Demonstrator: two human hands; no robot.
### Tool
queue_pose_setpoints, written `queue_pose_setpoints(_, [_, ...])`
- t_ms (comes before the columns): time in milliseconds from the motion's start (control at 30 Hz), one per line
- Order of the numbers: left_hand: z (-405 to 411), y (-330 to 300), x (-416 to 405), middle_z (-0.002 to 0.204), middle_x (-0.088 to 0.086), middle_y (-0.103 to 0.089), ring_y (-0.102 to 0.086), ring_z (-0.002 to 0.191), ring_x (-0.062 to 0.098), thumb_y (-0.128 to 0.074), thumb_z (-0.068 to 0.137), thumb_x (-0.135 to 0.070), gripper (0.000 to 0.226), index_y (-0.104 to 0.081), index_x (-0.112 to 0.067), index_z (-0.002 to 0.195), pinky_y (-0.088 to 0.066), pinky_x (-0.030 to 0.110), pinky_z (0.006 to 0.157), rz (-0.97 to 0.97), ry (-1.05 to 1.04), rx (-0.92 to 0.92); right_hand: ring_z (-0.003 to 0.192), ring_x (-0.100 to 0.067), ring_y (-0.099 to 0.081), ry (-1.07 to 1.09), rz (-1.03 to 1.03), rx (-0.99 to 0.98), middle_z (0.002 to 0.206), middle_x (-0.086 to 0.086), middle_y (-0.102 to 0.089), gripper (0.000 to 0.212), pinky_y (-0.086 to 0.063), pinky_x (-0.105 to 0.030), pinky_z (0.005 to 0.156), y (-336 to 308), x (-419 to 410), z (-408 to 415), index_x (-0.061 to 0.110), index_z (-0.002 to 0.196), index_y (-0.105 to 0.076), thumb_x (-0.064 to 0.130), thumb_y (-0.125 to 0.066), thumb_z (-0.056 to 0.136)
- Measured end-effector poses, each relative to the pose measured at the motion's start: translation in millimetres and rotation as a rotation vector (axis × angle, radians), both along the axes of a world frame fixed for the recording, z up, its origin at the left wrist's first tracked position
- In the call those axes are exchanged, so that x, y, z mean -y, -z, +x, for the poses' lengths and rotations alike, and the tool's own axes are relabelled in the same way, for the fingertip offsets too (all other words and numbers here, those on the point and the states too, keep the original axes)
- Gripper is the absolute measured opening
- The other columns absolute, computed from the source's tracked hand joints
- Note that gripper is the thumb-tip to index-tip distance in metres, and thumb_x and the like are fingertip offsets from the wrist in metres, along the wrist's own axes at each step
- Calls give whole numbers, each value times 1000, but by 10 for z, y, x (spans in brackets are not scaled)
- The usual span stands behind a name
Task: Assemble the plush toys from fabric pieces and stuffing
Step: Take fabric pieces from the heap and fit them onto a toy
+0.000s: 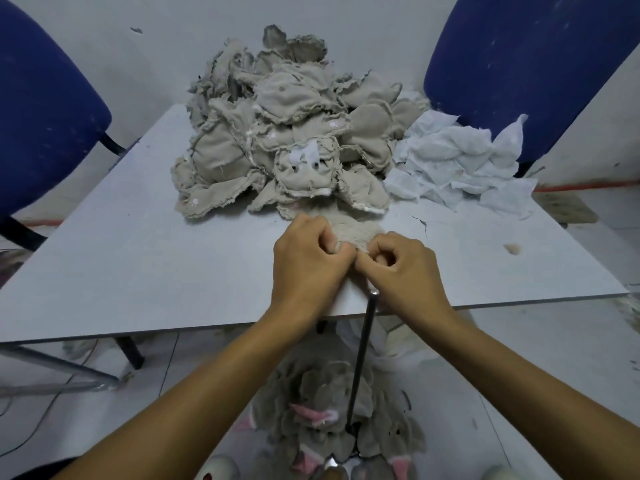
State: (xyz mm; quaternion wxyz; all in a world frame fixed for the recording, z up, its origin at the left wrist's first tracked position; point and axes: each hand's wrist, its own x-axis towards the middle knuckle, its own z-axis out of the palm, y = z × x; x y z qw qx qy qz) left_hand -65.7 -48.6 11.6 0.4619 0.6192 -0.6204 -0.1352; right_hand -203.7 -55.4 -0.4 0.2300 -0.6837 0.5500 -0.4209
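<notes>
Both forearms reach forward over the near edge of the desk (138,258), bare to the elbow, wrists close together. The left hand (308,258) is knuckles-up with its fingers curled under, pinching the near edge of a beige fabric piece (349,226). The right hand (401,268) is curled the same way, thumb tucked against its forefinger, gripping the same piece just beside the left hand; the two hands touch at the fingertips. The fabric piece lies flat on the desk, at the foot of the pile.

One thin dark metal rod (362,355) stands nearly upright below the desk edge, its shiny tip just beneath the right hand.

Behind the hands sits one large heap of inside-out toy skins (277,133): coarse beige cloth, frayed seams, rounded lobes, too tangled to count. One skin at the front shows a face with two small dark eyes (304,164). To the right of the heap lies one loose mound of thin, crinkled white fabric (453,161).

On the floor beneath the arms lies a cluster of soft grey plush toys (332,410) with pink ears, their number unclear.

Two blue padded chairs flank the desk, a left chair (45,109) and a right chair (519,64).
</notes>
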Motion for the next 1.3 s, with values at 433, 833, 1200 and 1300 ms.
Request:
queue_pose_setpoints(433, [392, -51, 272, 87, -20, -75, -71, 77, 1, -81, 75, -31, 24, -73, -51, 87, -49, 13, 65, 301, 448, -167, 81, -18, -73, -157, 368, 726, 95, 2, -73, 13, -60, -33, 62, -136, 157, -113, 25, 107, -52, 26, -61, 98])
queue_pose_setpoints(833, [401, -75, 246, 56, 6, -65, -57, 55, 14, -76, 85, -25, 19, -74, -26, 66, -45, 29, 61, 456, 494, -109, 75, -8, -62, -153, -170, -30, 82, 20, -61, 10, -45, -13, 67, -124, 141, -219, 18, 96, -79, 14, -74, 87])
queue_pose_setpoints(1200, [341, -104, 223, 60, -30, -63, -57, 61, -7, -70, 82, -24, 39, -66, -53, 57, -42, 13, 61, 423, 496, 79, 62, -13, -61, -149, 160, 355, 64, 3, -68, 12, -54, -37, 61, -175, 89, -178, 21, 77, -75, 19, -73, 88])
queue_pose_setpoints(1300, [430, -149, 272, 73, -16, -72, -67, 76, 13, -59, 85, -5, 38, -76, -38, 74, -54, 23, 71, 305, 216, 84, 62, -4, -59, -19, 129, 594, 66, 8, -64, 12, -56, -24, 59, -187, 124, -186, 13, 83, -71, 11, -66, 94])
